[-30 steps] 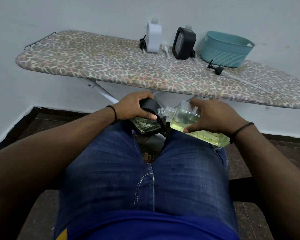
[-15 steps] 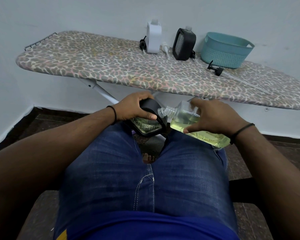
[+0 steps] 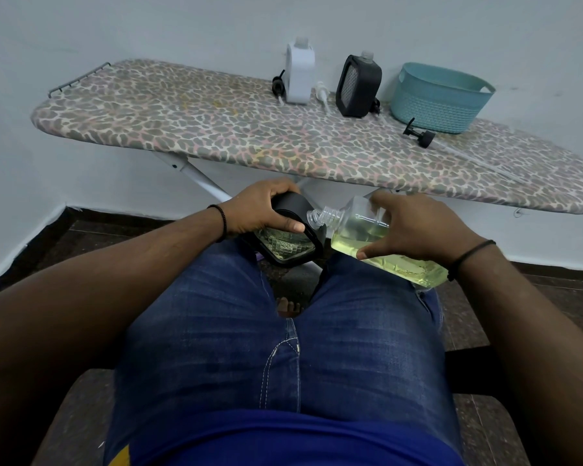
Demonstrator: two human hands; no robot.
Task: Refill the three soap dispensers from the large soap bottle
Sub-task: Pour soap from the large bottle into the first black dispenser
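Your left hand [image 3: 260, 210] grips black dispenser [image 3: 290, 242] over lap, faceted clear window showing little greenish liquid; your right hand [image 3: 408, 227] clasps clear soap bottle [image 3: 367, 240], tilted, threaded neck touching dispenser top, yellow soap inside. At 12 o'clock, leopard-print ironing board [image 3: 216, 129] carries white dispenser [image 3: 299, 75], second black dispenser [image 3: 359, 86]; woven teal basket [image 3: 438, 99] at 1 o'clock
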